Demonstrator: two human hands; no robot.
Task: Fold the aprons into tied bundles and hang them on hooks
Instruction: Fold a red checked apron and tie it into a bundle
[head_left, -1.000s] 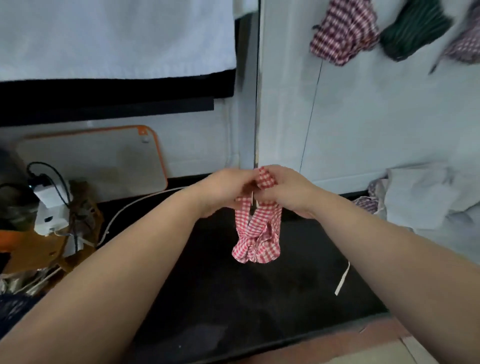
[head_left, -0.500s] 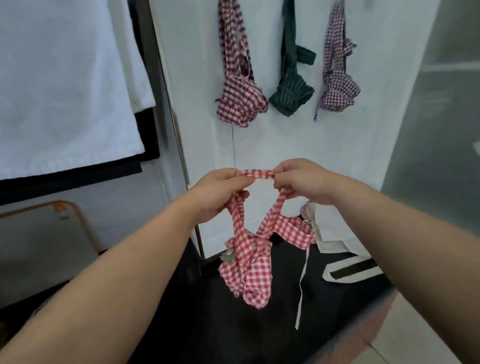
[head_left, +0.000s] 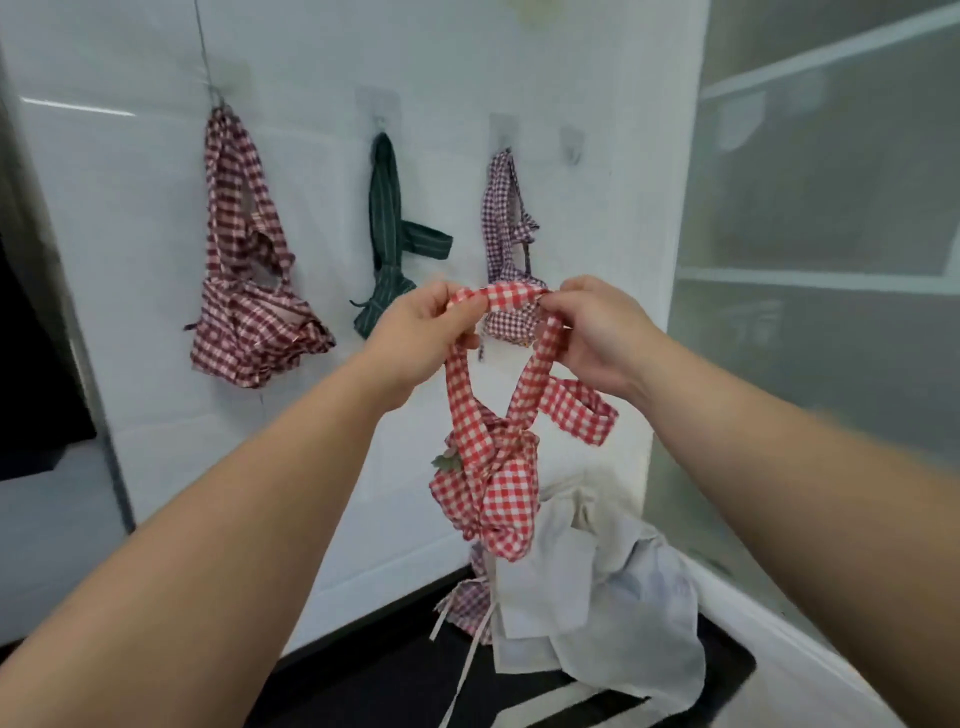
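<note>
Head view, hanging step as judged: the red-and-white gingham cotton apron bundle (head_left: 493, 493), already knotted, dangles below the grip from its fabric neck loop (head_left: 511, 299). The loop's top span is stretched between the left hand (head_left: 426, 322) and the right hand (head_left: 592, 332), each pinching it with curled fingers and thumb. Both forearms reach forward and up with the hands level and near each other; next, the loop likely needs lifting above and beyond the grip onto the small clear wall hook (head_left: 571, 148), vacant beside the purple-checked hanging bundle (head_left: 504, 208).
</note>
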